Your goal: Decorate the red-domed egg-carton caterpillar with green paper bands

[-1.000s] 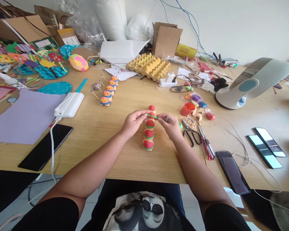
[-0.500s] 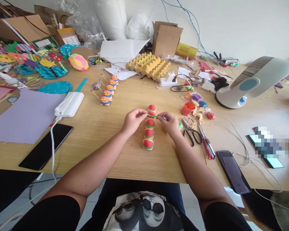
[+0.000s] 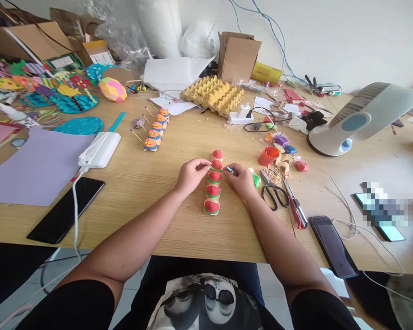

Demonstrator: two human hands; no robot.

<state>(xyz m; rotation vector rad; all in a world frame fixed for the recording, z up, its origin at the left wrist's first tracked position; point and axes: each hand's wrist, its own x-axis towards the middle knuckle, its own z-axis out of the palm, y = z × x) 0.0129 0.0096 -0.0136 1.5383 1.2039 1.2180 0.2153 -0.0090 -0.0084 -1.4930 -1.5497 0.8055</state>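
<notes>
An egg-carton strip [image 3: 212, 191] with several red-covered bumps lies on the table in front of me, pointing away. Green bands run along the lower edge of the nearer bumps. A thin green clay strip [image 3: 217, 170] curves against the second bump from the far end. My left hand [image 3: 193, 175] pinches its left end. My right hand [image 3: 242, 179] is closed at its right end, fingertips together. A small blue object [image 3: 231, 170], its kind unclear, shows between the right fingers. Just right of that hand lies a bright green clay packet [image 3: 256, 179].
Black-handled scissors [image 3: 275, 190], a red utility knife [image 3: 296, 206] and a phone [image 3: 333, 245] lie to the right. Beyond are a red cup [image 3: 269, 156] and a fan [image 3: 351, 121]. A decorated carton caterpillar [image 3: 156, 130] and a power bank [image 3: 103, 149] are on the left.
The green strip has come down from above the second bump onto its near side. Both hands have lowered slightly, and more of the blue object shows in the right hand.
</notes>
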